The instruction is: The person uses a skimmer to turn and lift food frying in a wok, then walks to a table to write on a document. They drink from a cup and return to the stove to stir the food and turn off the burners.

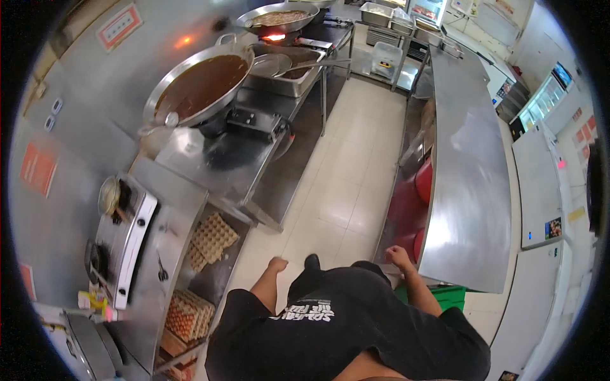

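The tiled floor (343,184) runs ahead of me as an open aisle, with room for both hands between the cooking line and the long steel desk (473,190). My right hand (399,256) hangs just beside the desk's near left corner, which blocks any swing outward. Red tubs (424,180) fill the space under its left edge. My left hand (277,263) has air around it, but egg trays (213,238) jut toward the aisle on that side, and a big wok (202,86) overhangs farther along.
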